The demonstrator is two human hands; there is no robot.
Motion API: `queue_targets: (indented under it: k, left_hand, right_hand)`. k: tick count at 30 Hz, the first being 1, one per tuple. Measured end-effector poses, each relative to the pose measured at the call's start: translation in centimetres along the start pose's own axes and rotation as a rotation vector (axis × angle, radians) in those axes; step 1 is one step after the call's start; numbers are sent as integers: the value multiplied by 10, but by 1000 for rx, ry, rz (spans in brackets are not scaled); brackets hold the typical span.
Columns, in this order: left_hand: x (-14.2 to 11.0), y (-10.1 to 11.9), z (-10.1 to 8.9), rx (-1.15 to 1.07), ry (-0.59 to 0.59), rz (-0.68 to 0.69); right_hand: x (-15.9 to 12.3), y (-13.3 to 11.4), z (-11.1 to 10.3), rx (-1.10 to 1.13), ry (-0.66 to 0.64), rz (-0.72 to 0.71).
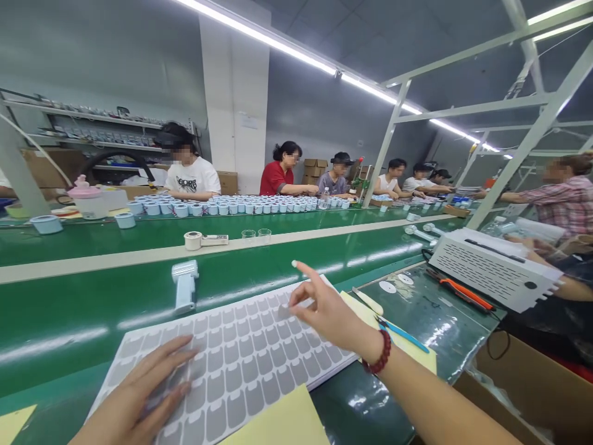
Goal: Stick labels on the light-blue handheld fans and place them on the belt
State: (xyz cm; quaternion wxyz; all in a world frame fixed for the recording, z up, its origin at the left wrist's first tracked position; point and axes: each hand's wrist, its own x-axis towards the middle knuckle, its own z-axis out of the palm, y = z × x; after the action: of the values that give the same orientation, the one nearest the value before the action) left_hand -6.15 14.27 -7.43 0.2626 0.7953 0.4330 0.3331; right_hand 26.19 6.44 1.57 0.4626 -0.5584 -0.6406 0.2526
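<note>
A white sheet of grey stickers (pixel 241 358) lies on the green bench in front of me. My left hand (pixel 143 395) lies flat on its near left part, fingers stretched out. My right hand (pixel 324 309) hovers over the sheet's far right corner, thumb and a finger pinched on a small grey sticker (pixel 288 309), index finger pointing up. A red bead bracelet (pixel 380 353) circles that wrist. A pale blue handheld device (pixel 184 285) lies just beyond the sheet.
Yellow sheets (pixel 273 426) lie near me. A blue-handled tool (pixel 401 334), orange-handled pliers (pixel 463 293) and a white vented box (pixel 491 269) sit to the right. Rows of pale blue parts (pixel 241 205) line the far belt, where several people sit working.
</note>
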Motion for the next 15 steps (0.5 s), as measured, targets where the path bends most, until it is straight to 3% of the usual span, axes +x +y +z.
queue_targets:
  k: [4,8,11,15]
  left_hand:
    - [-4,44,-19,-125,-23,-168]
    - [-14,88,-14,-329,-95,-220]
    - [-24,101,-4,-451,-57,-273]
    - [-32,96,0,-507,11,-353]
  right_hand:
    - [-18,-36,41,86,-232,-13]
    - [-29,-49,65,168,-346,-68]
    - [-33,-50,74,164,-344,-112]
    - [-35,-47,80,209,-232,-72]
